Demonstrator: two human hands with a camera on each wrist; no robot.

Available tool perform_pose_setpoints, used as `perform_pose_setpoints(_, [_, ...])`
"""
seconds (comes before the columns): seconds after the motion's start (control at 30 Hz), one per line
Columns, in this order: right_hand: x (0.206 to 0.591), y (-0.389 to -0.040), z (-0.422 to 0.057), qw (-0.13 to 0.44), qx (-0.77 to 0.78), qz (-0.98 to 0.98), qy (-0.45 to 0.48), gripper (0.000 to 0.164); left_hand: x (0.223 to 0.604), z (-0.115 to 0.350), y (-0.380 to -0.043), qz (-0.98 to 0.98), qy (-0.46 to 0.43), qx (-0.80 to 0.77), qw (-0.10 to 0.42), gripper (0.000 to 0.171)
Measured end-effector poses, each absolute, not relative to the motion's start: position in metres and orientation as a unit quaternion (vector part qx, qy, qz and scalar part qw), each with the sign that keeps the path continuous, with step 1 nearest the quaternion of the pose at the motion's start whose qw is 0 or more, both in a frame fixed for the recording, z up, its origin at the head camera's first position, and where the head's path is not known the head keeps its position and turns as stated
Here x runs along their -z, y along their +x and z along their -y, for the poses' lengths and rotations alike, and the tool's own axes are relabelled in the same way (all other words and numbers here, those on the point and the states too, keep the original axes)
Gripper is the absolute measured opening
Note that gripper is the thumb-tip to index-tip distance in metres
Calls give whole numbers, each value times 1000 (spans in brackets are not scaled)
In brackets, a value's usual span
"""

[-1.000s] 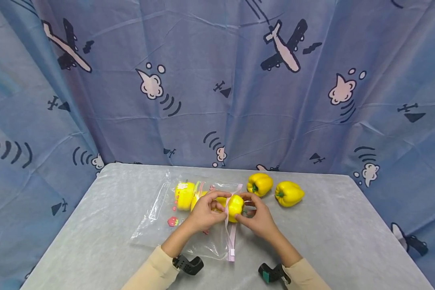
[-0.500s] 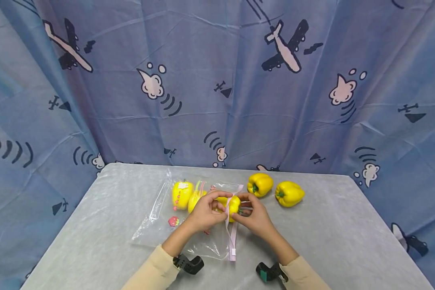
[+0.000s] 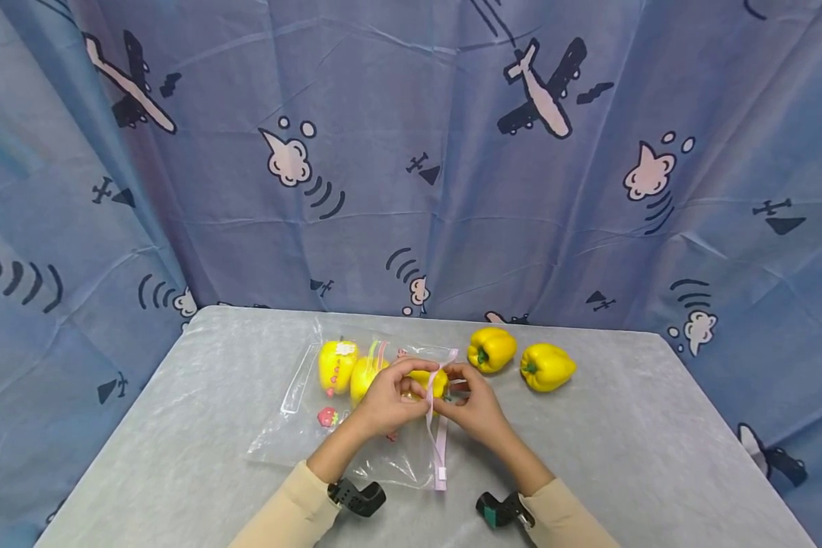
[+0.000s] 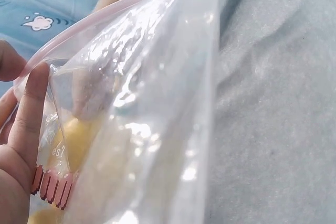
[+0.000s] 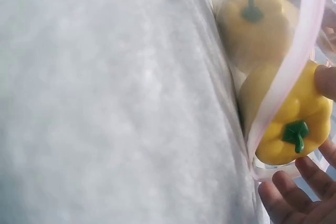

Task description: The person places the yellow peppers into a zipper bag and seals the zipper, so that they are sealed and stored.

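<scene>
A clear zip bag (image 3: pixel 288 441) with a pink zip edge (image 3: pixel 441 449) lies on the table, its mouth toward the right. My left hand (image 3: pixel 392 396) pinches the bag's mouth edge between thumb and fingers; in the left wrist view a finger (image 4: pixel 30 114) lies along the plastic. My right hand (image 3: pixel 478 403) holds a yellow bell pepper (image 5: pixel 310 103) with a green stem, thumb on one side and fingertips on the other. That pepper sits in the bag's mouth, partly behind the pink edge. Further in are a yellow pepper (image 3: pixel 336 367) and another yellow pepper (image 3: pixel 364 377), partly hidden by my left hand.
Two more yellow bell peppers lie outside the bag at the back of the table: one pepper (image 3: pixel 491 349) just beyond my right hand, the other pepper (image 3: pixel 546 367) to its right. A blue printed curtain (image 3: pixel 356 152) hangs behind the grey-covered table (image 3: pixel 623 457).
My right hand has moved left, and the bell pepper it holds has gone deeper into the bag. The peppers inside have shifted left. My left hand has stayed at the bag's edge.
</scene>
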State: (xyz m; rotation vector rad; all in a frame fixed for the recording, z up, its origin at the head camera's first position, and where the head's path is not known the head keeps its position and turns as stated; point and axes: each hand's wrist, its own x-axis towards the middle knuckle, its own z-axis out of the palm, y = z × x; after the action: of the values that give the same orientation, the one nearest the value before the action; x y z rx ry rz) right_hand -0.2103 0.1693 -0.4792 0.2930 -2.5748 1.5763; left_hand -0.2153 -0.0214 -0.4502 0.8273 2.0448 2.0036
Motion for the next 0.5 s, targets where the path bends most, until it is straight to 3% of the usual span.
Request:
perform_pose_setpoints(0.33, [479,-209,-171,35,-532,840,104,54,452,23,-218,-670,271,-688,65,52])
perform_pose_setpoints(0.5, [474,-205,-178,60,-501,855,116,50,451,24,-219,-665,275,-692,56,52])
